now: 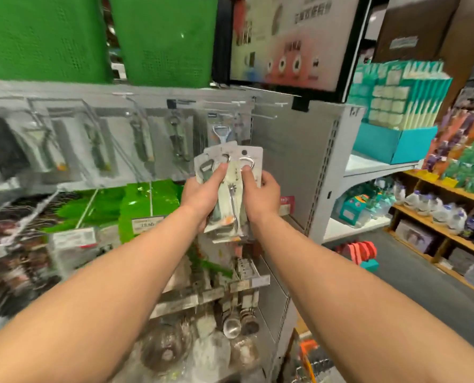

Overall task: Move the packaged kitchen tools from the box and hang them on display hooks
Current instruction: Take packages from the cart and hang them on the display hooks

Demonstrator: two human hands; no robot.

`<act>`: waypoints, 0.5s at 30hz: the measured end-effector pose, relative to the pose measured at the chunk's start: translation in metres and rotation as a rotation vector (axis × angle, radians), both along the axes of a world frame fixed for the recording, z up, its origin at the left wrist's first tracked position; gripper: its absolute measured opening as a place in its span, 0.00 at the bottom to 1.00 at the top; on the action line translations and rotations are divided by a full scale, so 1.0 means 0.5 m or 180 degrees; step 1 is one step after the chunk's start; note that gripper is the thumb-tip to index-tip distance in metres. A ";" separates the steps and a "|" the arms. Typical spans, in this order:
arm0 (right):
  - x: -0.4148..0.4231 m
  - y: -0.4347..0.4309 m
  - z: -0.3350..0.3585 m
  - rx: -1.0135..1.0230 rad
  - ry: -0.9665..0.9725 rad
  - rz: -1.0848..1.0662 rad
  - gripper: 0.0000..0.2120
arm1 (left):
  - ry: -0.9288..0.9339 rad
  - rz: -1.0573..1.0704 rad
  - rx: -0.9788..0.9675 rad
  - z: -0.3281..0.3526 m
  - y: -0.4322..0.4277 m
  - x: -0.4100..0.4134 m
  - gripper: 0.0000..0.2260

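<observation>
Both hands hold a fanned stack of packaged kitchen tools (231, 189) in front of the grey display panel (288, 161), just below a row of display hooks (241, 105). The left hand (202, 193) has its grip closed on the stack's left side, thumb pressed on a bottle-opener card, while the right hand (260, 190) has its grip closed on the right side, thumb on the front card. Other carded tools (142, 142) hang to the left, blurred.

price tag (147, 224) on green packs (150, 205): "15.90" partly read | poster (288, 40) above right of green packs: characters blurred, unread | red tag (287, 201) right of packs: unread
</observation>
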State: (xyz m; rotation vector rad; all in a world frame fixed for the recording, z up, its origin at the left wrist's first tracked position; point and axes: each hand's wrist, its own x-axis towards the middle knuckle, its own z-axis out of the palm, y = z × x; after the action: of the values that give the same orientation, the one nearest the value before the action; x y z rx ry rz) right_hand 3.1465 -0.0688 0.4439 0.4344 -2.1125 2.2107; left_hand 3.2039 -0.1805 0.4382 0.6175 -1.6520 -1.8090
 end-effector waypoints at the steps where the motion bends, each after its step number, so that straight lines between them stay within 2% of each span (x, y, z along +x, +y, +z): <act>1: 0.006 -0.019 0.012 0.0065 0.0047 0.0056 0.10 | 0.0017 0.0110 -0.0014 0.010 -0.019 0.010 0.28; 4: 0.031 -0.074 0.042 0.0098 0.0098 0.0183 0.15 | 0.0127 0.0279 -0.0071 0.036 -0.068 0.040 0.31; 7: 0.053 -0.126 0.060 0.0145 0.0140 0.0277 0.17 | 0.0181 0.0494 -0.0011 0.051 -0.108 0.070 0.20; 8: 0.060 -0.141 0.066 0.0152 0.0177 0.0312 0.17 | 0.0198 0.0545 0.0023 0.056 -0.120 0.080 0.20; 11: 0.081 -0.170 0.082 0.0179 0.0235 0.0450 0.17 | 0.0187 0.0603 0.0231 0.069 -0.149 0.105 0.40; 12: 0.087 -0.176 0.086 0.0189 0.0267 0.0473 0.16 | 0.0213 0.0632 0.0237 0.071 -0.158 0.109 0.42; 15: 0.084 -0.186 0.088 0.0207 0.0325 0.0487 0.15 | 0.0223 0.0619 0.0213 0.078 -0.165 0.111 0.38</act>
State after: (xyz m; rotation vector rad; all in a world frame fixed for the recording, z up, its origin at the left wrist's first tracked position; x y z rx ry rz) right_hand 3.1883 -0.1618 0.4881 0.7202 -2.1698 2.1487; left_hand 3.2592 -0.2628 0.4772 0.7101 -1.4381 -1.7304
